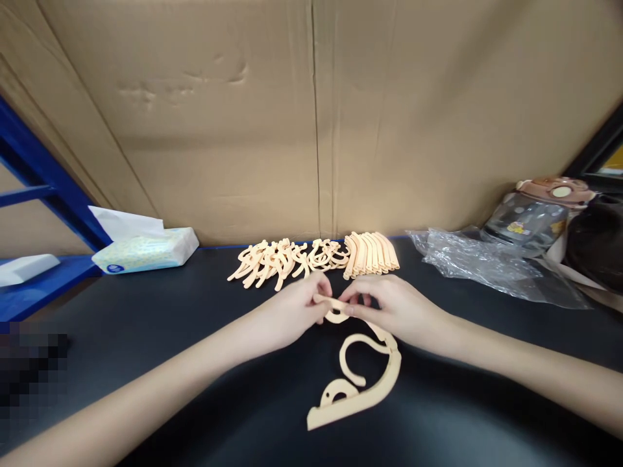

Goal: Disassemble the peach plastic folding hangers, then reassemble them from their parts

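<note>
A beige plastic folding hanger [374, 392] lies on the black table, with a curved hook between its two arms and a small loop by the end of the near arm. The far arm runs up beneath my right hand [389, 301]. My left hand [302, 305] pinches the tip of this far arm, beside another small loop. My right hand's thumb and fingers grip the same arm just right of that loop, partly hiding it. Beyond my hands lie a heap of loose beige hook-shaped parts [277, 259] and a neat row of curved hanger arms [372, 253].
A tissue pack [150, 250] stands at the back left, near a blue metal frame [53, 181]. Crumpled clear plastic bags [481, 263] and a clear bottle with a brown lid [533, 217] are at the right. A cardboard wall [219, 130] closes the back.
</note>
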The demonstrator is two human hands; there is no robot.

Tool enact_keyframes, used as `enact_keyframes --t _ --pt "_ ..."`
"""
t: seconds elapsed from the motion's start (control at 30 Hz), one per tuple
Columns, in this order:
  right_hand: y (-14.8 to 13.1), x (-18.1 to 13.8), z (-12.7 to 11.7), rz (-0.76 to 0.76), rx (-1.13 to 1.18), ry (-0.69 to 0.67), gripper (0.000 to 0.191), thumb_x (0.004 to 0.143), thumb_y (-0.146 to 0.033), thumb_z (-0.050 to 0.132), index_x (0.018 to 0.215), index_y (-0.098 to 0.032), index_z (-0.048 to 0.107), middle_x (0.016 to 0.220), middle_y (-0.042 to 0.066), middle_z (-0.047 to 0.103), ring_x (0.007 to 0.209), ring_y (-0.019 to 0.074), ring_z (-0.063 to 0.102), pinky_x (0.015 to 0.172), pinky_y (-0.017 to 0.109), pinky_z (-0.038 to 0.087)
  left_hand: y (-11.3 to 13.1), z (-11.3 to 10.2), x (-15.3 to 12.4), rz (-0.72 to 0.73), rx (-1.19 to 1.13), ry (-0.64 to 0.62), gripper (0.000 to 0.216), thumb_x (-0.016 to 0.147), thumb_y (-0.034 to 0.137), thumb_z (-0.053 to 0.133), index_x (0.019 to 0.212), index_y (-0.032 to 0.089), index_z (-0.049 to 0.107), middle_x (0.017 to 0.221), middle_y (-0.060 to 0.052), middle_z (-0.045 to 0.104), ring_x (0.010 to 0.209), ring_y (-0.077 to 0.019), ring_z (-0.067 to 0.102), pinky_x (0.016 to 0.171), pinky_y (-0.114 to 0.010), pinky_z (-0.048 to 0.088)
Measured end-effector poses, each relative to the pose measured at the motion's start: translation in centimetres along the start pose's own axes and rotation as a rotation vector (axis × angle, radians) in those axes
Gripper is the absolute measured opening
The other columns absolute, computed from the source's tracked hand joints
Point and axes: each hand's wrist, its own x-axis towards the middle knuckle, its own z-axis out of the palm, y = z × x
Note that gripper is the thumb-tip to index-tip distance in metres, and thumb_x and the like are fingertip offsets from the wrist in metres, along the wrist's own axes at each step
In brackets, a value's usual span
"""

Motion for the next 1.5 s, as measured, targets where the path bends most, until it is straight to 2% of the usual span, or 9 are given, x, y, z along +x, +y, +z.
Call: enact_keyframes --t 0.1,0.23,0.57,0.73,0.9,1.07,1.23,1.4,1.5 --pt "0.4 0.6 -0.5 0.061 0.043 0.088 0.018 0.087 -0.031 0.052 0.098 -0.021 0.062 0.076 -0.001 0.063 0.063 0.0121 0.056 0.055 0.023 0.041 0.3 0.6 1.0 -0.036 -0.326 0.24 0.019 0.078 0.025 0.059 0.09 0.021 0.045 0.071 0.004 0.056 0.065 -0.0113 0.051 0.06 -0.022 0.039" --pt "0.3 1.2 -0.9 -0.041 -0.335 0.188 0.017 0.086 -0.018 0.046 0.098 -0.017 0.057 0.09 0.005 0.063 0.078 0.0179 0.058 0.06 0.027 0.042 1.0 1.0 2.0 -0.097 -0.42 0.27 0.015 0.08 0.031 0.058 0.08 0.016 0.055 0.075 0.0 0.057 0.069 -0.0103 0.052 0.065 -0.022 0.042" --pt "1.4 1.8 -0.5 -0.173 -0.727 0.131 0.023 0.083 -0.002 0.035 0.089 -0.014 0.054 0.076 0.007 0.061 0.058 0.0171 0.057 0.045 0.027 0.028 0.7 2.1 2.7 -0.005 0.03 0.296 0.038 0.094 0.041 0.025 0.075 0.019 0.049 0.056 0.001 0.051 0.048 -0.0126 0.049 0.05 -0.025 0.041" --pt "1.6 2.6 -1.2 0.082 -0.018 0.047 0.019 0.088 -0.016 0.034 0.077 -0.017 0.049 0.057 0.0 0.055 0.042 0.0109 0.049 0.045 0.024 0.034 0.9 1.7 2.5 0.034 0.392 0.467 0.023 0.091 0.036 0.038 0.079 0.019 0.049 0.055 0.002 0.043 0.058 -0.0191 0.052 0.063 -0.03 0.038" --pt "2.5 3.4 -3.1 0.34 0.796 0.131 0.017 0.086 -0.026 0.044 0.079 -0.015 0.056 0.05 -0.004 0.049 0.036 0.0076 0.041 0.037 0.022 0.029 -0.2 -4.1 4.1 0.003 0.537 0.536 0.035 0.093 0.042 0.029 0.076 0.02 0.05 0.06 0.0 0.053 0.064 -0.0197 0.055 0.064 -0.029 0.037" --pt "2.4 3.1 -3.7 0.409 1.101 0.249 0.009 0.08 -0.021 0.052 0.082 -0.015 0.059 0.052 -0.004 0.048 0.039 0.006 0.035 0.035 0.02 0.025 -4.2 -10.3 5.8 -0.11 0.59 0.557 0.036 0.088 0.041 0.039 0.063 0.019 0.054 0.061 -0.003 0.057 0.066 -0.0224 0.057 0.063 -0.031 0.038" --pt "2.2 2.9 -3.4 0.404 1.15 0.426 0.018 0.081 -0.019 0.044 0.064 -0.018 0.048 0.052 0.001 0.055 0.041 0.0078 0.044 0.038 0.019 0.037 -4.7 -9.0 5.2 0.009 0.588 0.713 0.032 0.082 0.04 0.051 0.102 0.016 0.057 0.111 -0.011 0.058 0.106 -0.0289 0.051 0.089 -0.04 0.037" --pt "2.6 2.5 -3.3 0.259 1.079 0.693 0.018 0.075 -0.013 0.051 0.069 -0.022 0.037 0.07 0.004 0.068 0.064 0.0131 0.064 0.063 0.025 0.053 -0.8 -4.3 3.6 0.122 0.171 0.374 0.062 0.094 0.053 0.017 0.087 0.018 0.068 0.094 -0.008 0.068 0.093 -0.0204 0.06 0.085 -0.032 0.045" --pt "3.0 2.3 -3.4 0.159 0.968 0.754 0.025 0.072 -0.014 0.057 0.074 -0.023 0.034 0.073 -0.001 0.068 0.07 0.0143 0.067 0.069 0.028 0.053 0.9 -2.2 2.8 -0.018 -0.346 0.073 0.046 0.085 0.056 0.048 0.082 0.016 0.069 0.093 -0.009 0.069 0.089 -0.0204 0.063 0.079 -0.031 0.049"
